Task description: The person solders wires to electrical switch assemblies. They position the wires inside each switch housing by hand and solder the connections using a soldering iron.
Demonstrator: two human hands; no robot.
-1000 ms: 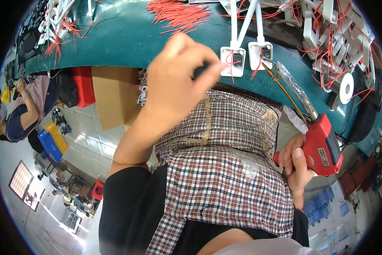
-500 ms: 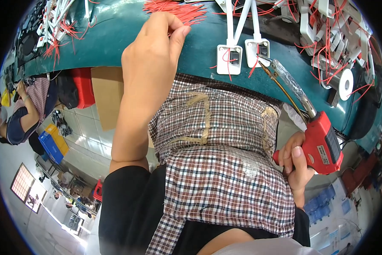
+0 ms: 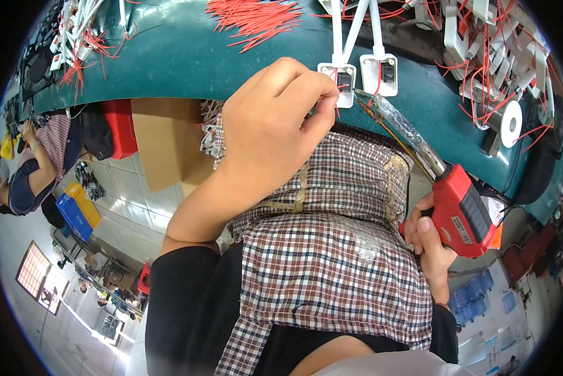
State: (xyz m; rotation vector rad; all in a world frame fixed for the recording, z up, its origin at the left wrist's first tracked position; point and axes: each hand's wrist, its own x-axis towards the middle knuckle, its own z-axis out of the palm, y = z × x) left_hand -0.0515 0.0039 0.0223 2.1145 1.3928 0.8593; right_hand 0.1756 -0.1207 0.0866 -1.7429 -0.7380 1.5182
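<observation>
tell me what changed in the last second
The left hand reached up to the pile of red wires, then came back down to the white switch box, pinching a red wire at it. The right hand kept gripping the red soldering gun.

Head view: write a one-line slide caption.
Left hand pinches a red wire at a white switch box while right hand holds a red soldering gun above the green bench.

A teal bench [image 3: 168, 56] stood over a pale tiled floor [image 3: 131, 188]; a cardboard box [image 3: 165, 141] sat beneath its edge.
</observation>
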